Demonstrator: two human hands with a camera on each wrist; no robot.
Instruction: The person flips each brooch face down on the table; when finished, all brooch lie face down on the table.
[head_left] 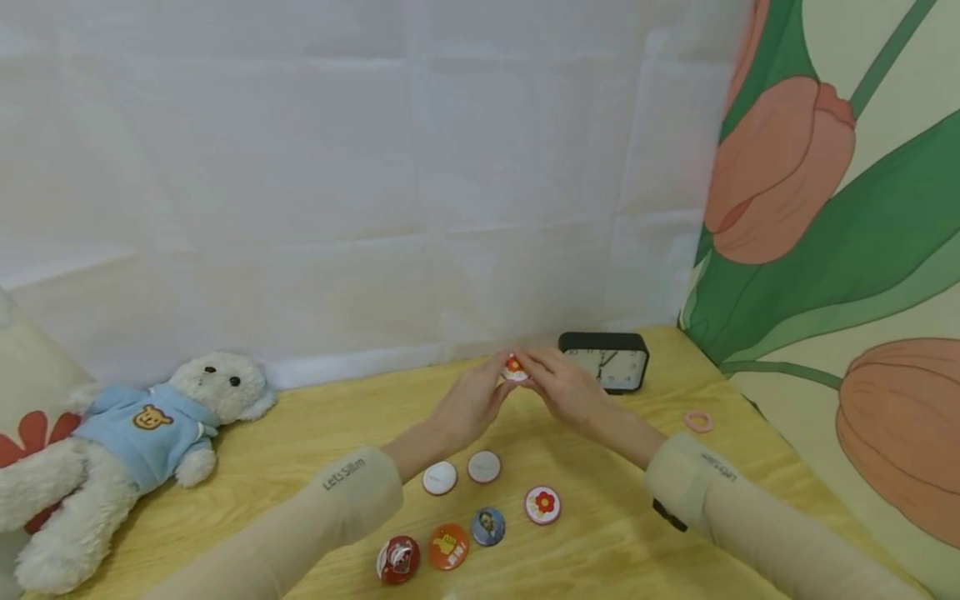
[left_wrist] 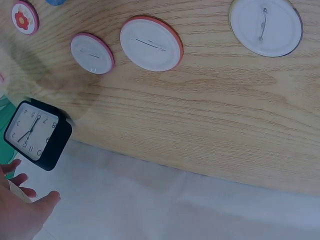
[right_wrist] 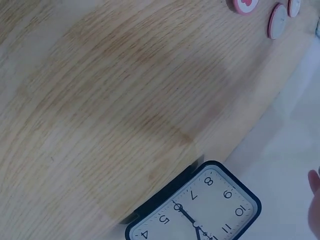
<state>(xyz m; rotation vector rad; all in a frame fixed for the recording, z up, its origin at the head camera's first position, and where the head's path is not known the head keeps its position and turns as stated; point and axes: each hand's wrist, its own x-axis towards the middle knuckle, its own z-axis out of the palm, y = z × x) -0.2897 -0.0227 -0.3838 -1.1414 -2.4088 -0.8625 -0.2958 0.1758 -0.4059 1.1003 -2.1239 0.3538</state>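
Both hands meet above the far part of the table, near its back edge. Between their fingertips is a round pin badge with a red flower on white, partly covered by the fingers. My left hand pinches it from the left, and my right hand from the right, close in front of the black alarm clock. In the left wrist view, a hand enters at the lower left with its fingers spread. Only a sliver of a hand shows in the right wrist view.
Nearer than the hands lie face-down white badges, a flower badge, a blue portrait badge, an orange badge and a red badge. A pink ring lies at right, a plush bear at left. White cloth hangs behind.
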